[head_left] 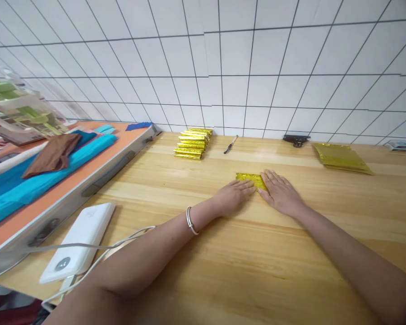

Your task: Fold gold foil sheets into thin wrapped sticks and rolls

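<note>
A folded piece of shiny gold foil paper [248,176] lies flat on the wooden table, partly covered by my fingers. My left hand [235,195] rests on its near left part, palm down with the fingers stretched out. Over its right end lies my right hand [281,193], flat, with the fingers extended and the thumb pointing toward the left hand. Beyond them, to the left, is a row of folded gold foil strips [193,143]. A flat stack of gold foil sheets [341,157] sits farther right.
A pen [230,144] and a black stapler-like object [297,140] lie near the tiled wall. At left are a white power bank [79,241] with cables, and an orange-topped surface [88,180] bearing coloured paper and a clear jug [25,115].
</note>
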`<state>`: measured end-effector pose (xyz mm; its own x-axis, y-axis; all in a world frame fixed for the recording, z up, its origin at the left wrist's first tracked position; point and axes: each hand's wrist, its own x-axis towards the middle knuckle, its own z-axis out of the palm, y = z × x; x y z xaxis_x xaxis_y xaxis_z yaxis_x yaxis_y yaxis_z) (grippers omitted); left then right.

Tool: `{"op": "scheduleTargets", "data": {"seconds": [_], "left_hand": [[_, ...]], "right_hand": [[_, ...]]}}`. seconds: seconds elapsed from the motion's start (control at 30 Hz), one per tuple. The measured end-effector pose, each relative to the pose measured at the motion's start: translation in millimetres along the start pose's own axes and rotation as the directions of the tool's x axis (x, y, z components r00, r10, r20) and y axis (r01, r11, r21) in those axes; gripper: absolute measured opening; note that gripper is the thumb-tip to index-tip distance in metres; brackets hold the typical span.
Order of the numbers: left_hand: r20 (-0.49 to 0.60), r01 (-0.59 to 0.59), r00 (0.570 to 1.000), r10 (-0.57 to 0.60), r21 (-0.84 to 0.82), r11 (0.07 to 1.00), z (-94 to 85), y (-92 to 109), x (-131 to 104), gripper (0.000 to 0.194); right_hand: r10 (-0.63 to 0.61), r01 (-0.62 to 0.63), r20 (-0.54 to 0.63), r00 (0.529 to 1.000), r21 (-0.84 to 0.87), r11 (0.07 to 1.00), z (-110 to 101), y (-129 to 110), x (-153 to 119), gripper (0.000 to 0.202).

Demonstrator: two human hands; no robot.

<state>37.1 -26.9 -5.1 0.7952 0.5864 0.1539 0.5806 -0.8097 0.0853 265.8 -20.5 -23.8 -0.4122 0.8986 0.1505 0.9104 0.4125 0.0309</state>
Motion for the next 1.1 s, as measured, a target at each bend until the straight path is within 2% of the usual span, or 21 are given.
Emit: {"op": "scheduleTargets", "data": {"seconds": [0.17,0.27,0.37,0.43,0.67,0.8,1.1], "left_hand": [[-0.009,0.010,1.000,-0.010,-0.057,0.998,3.2,-1.8,-7.7,0.049],[-0.025,0.014,1.000,-0.016,-0.057,0.998,4.0,-1.7,-7.6,0.049],[-0.034,0.008,0.999,-0.009,-0.054,0.999,5.2,-0.9,-6.9,0.049],[-0.038,0.006,0.999,-0.008,-0.051,0.999,5.3,-0.5,-6.9,0.049],[-0.050,-0.001,0.999,-0.001,-0.040,0.999,-1.4,2.8,-6.6,0.047],[-0.010,-0.016,1.000,0.016,-0.023,1.000,-4.8,3.7,-8.6,0.054],[0.066,-0.066,0.995,0.068,-0.031,0.997,-10.8,-9.6,-20.2,0.055]], "right_hand": [[-0.015,0.015,-0.040,0.999,-0.006,1.000,-9.0,-3.8,-2.6,0.061],[-0.096,0.094,-0.101,0.990,-0.028,0.995,-19.2,-12.5,-8.8,0.050],[-0.207,0.208,-0.066,0.976,0.007,0.978,-23.0,-20.2,-15.9,0.048],[-0.226,0.228,-0.031,0.974,0.053,0.972,-20.9,-21.4,-19.2,0.051],[-0.246,0.246,-0.012,0.969,0.102,0.964,-14.7,-14.6,-21.5,0.054],[-0.256,0.256,-0.006,0.967,0.105,0.961,-17.5,-14.5,-21.7,0.055],[-0.286,0.280,0.014,0.958,0.153,0.948,-18.1,7.9,-32.4,0.050]]}}
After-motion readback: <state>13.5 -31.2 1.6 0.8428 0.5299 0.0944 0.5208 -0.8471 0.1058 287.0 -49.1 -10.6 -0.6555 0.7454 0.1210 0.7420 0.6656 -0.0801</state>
